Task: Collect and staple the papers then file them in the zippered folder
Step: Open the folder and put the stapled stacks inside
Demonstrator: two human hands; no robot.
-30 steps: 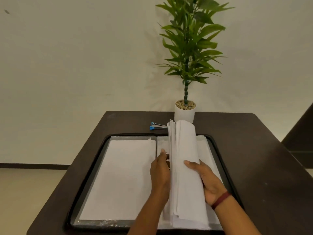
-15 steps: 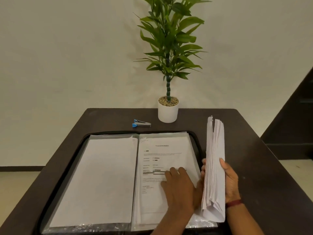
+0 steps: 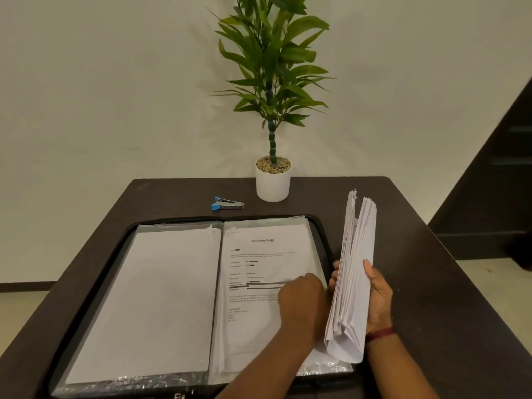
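Two hands at work, head view. Right hand [image 3: 377, 298] wrapped round a thick sheaf of papers [image 3: 355, 269], thumb on one face, fingertips showing on the other; sheaf stood on end, bottom curled, top edges fanned apart, lower corner over the folder's right border. Dark red wristband [image 3: 379, 334] just behind that hand. Left hand [image 3: 302, 300] just left of the sheaf, knuckles up, fingers bent under onto the printed sheet [image 3: 259, 254]; cannot tell whether pinching the page or only resting on it. Zippered folder [image 3: 95, 283] lying open and flat beneath both hands, clear sleeves on each half: printed sheet under the left hand, blank sheet [image 3: 149, 298] well to that hand's left. Blue-and-grey stapler [image 3: 227, 203] on the table [image 3: 431, 283] beyond the left hand, past the folder's far edge, apart from it. White potted plant [image 3: 273, 182] farther off, beyond and between the hands, near the table's back edge.
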